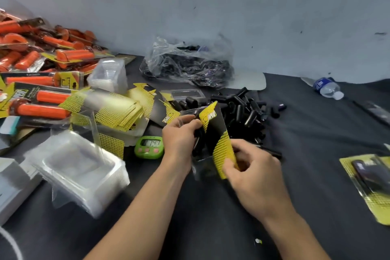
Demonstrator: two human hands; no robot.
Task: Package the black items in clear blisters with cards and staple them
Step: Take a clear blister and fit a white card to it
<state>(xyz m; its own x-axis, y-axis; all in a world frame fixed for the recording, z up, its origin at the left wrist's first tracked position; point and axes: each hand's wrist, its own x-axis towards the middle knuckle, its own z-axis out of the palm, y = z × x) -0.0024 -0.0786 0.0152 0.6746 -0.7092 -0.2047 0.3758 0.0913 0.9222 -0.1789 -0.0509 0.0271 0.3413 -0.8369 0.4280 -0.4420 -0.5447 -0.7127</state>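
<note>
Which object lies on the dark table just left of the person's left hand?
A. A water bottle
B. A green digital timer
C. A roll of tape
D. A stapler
B: the green digital timer with pink buttons sits on the table beside the left hand; the water bottle lies far right, near the wall.

The clear plastic blister (200,167) at centre is mostly hidden behind the yellow-and-black printed card (217,139) and the left hand (179,137). At three o'clock, a finished yellow-carded pack (367,183) is cut off by the edge. At nine o'clock, the stacked clear blister trays (80,173) are motion-blurred. The digits on the green digital timer (149,146) are unreadable.
</note>
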